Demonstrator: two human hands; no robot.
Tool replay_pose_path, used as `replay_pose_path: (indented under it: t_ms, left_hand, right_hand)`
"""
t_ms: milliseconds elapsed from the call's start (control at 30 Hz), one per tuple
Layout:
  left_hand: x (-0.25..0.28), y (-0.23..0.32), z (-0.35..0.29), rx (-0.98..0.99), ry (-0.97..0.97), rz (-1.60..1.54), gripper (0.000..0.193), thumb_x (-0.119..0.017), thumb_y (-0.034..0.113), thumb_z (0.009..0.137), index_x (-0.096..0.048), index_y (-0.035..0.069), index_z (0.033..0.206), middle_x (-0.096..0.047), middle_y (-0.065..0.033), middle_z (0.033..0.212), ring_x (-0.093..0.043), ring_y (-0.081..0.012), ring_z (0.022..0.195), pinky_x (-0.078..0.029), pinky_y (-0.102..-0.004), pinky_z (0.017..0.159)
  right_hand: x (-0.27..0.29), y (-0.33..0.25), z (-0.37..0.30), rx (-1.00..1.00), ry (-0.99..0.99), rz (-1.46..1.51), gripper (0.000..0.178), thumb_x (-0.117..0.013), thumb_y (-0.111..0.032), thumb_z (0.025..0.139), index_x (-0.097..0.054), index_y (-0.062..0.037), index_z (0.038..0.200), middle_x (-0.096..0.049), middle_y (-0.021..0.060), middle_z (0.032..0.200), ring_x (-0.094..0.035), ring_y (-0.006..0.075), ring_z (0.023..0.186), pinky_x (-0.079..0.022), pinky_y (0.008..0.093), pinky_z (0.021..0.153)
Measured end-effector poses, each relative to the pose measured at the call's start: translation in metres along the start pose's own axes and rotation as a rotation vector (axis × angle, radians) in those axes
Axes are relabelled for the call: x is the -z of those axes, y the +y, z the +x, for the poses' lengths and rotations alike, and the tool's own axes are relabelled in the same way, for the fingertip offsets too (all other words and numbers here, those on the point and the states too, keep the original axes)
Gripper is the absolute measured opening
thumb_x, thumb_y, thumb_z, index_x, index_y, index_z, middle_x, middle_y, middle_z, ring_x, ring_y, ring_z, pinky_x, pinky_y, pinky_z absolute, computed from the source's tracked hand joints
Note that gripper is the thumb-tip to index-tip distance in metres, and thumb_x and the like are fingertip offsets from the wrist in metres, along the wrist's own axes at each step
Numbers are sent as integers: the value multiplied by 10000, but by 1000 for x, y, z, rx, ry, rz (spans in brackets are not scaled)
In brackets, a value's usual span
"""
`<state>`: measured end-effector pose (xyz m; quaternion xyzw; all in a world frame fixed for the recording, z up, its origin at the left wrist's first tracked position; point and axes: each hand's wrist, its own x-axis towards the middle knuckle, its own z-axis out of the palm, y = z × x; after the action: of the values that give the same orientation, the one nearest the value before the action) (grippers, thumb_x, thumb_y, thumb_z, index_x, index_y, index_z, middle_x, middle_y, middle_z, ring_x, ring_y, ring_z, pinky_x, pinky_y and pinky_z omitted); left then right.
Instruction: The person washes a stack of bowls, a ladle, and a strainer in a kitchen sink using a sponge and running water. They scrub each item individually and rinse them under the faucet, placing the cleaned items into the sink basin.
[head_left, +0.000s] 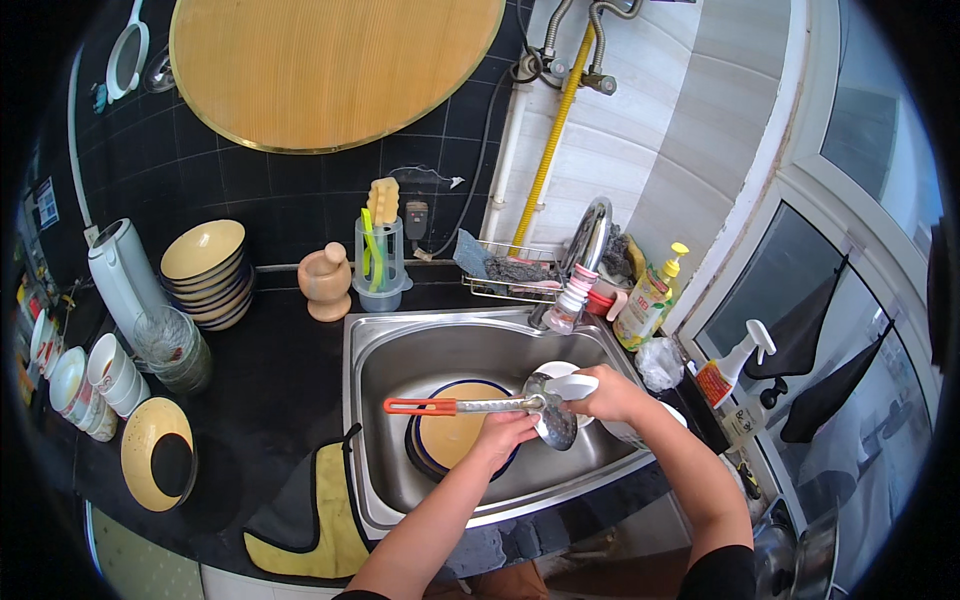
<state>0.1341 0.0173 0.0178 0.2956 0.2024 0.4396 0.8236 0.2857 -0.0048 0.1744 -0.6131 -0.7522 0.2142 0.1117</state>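
Note:
Over the sink (385, 352), my left hand (500, 440) is closed around the neck of a metal slotted spoon (556, 425). The spoon's orange handle (425, 406) points left and its perforated bowl lies toward my right hand. My right hand (610, 393) is closed at that bowl, with a smooth white oval piece (571, 386) at its fingers; its kind is unclear. Below, a cream bowl with a dark blue rim (440, 428) sits in the basin. Part of a white dish (552, 369) shows behind the spoon, mostly hidden by it and my right hand.
The faucet (590, 240) rises at the sink's back, beside a wire rack (500, 290) and a soap bottle (645, 305). A spray bottle (730, 370) stands right. Left are stacked bowls (205, 255), cups (112, 370), and a speckled bowl (145, 440). A yellow-grey cloth (335, 510) overhangs the counter's front edge.

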Motion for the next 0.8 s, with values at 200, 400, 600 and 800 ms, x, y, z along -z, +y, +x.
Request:
replay_pose_path:
  t_ms: [200,400,600,800]
  left_hand:
    - [4,-1,1,-35,-36,-32,247,-560,-9,791,-529,-10,1036,-583,-102,998,-569,-196,930,-475,-340,811]
    - [6,-3,3,-12,2,-27,232,-565,0,791,-538,-8,1021,-588,-109,989,-578,-196,904,-477,-327,794]
    - [-3,-1,0,9,36,7,242,-585,21,784,-540,-24,1017,-590,-118,982,-581,-205,898,-477,-328,784]
    - [11,-3,2,-41,6,-19,257,-585,29,780,-544,-9,1031,-590,-121,1006,-576,-212,917,-470,-343,805]
  right_hand:
    - [-2,20,-8,-49,5,-15,353,-699,-202,667,-619,-39,970,-645,124,830,-626,242,749,-483,315,701]
    - [-7,29,-8,84,26,-52,336,-687,-215,687,-619,-34,962,-645,115,810,-625,218,708,-487,313,675]
    - [-9,33,-12,44,38,73,310,-680,-216,703,-620,-35,947,-640,94,779,-612,179,668,-487,300,621]
    - [17,27,-25,69,203,234,246,-664,-154,722,-601,-22,920,-619,44,736,-554,103,610,-459,262,566]
